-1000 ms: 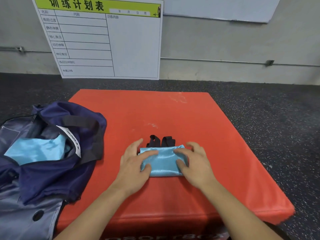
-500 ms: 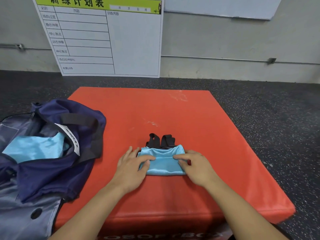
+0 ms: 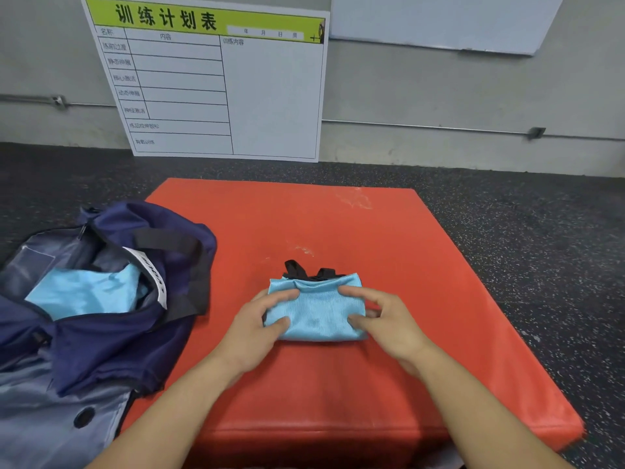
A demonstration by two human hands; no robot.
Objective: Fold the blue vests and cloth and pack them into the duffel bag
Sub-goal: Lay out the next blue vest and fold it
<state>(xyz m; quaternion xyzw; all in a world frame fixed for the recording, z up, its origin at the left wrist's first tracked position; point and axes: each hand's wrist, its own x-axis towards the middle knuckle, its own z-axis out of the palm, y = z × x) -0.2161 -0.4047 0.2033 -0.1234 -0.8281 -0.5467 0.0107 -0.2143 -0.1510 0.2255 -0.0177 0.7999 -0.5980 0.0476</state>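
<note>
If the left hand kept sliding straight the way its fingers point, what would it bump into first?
Its fingers aim rightward across the folded blue vest, which the left hand already grips. Going on, it would probably meet the right hand gripping the opposite edge.

Duffel bag (image 3: 101, 333) cut off by left and bottom edges; near end out of view. Blue cloth (image 3: 84, 292) inside bag mostly covered by bag's flaps, shape unclear. Folded vest (image 3: 316, 309): left and right ends covered by fingers of left hand (image 3: 253, 330) and right hand (image 3: 389, 323); black straps (image 3: 309, 269) mostly tucked behind fold. Training board (image 3: 216, 86) top cropped; small row labels too blurred to read. Whiteboard (image 3: 439, 22) cut by top edge.
</note>
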